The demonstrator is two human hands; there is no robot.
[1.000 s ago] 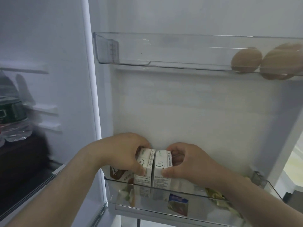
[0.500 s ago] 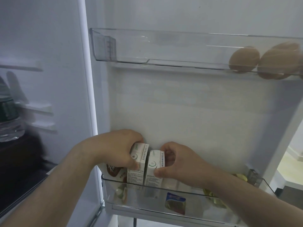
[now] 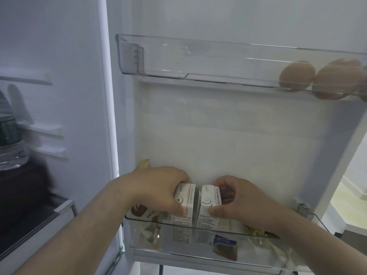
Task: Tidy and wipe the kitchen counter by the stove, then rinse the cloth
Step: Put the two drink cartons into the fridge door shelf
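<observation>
Fridge-door shelving fills the view. Nearest, the left hand (image 3: 158,187) curls round the left carton (image 3: 184,201), and the right hand (image 3: 244,201) pinches the right carton (image 3: 209,203). Both cartons stand upright in the lower door bin (image 3: 200,249). I would seat them fully and side by side before letting go. Brown eggs (image 3: 296,76) sit in the upper door bin (image 3: 198,62) beyond.

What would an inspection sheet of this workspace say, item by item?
Surface: lower door bin holds cartons and packets.
Job's things: left carton and right carton, white, upright side by side in the bin; cloth, counter, stove: nothing seen.
Clutter: blue packet and brown carton in the same bin.
Hands: left hand grips the left carton; right hand grips the right carton.
Cables: nothing seen.
Surroundings: eggs in the upper door bin; water bottle inside the fridge, at left.
</observation>
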